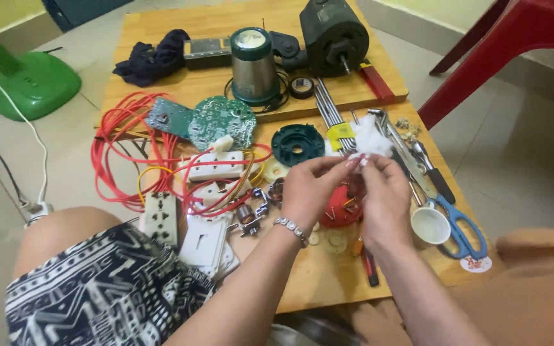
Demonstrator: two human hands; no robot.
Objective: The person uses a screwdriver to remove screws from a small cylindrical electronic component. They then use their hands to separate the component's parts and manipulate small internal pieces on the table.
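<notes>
We see both hands raised together above the wooden board (328,282): the left hand (309,189) and right hand (385,198) each pinch a tuft of white cotton (370,138) between their fingertips, which nearly meet. Directly beneath them lies a red round part (340,211), half hidden. Blue-handled scissors (460,224) and a small white cup (431,225) lie just right; red wires (123,147) sprawl left.

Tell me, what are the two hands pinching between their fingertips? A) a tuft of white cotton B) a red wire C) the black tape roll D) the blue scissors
A: the left hand and right hand both pinch the white cotton above the table.
</notes>
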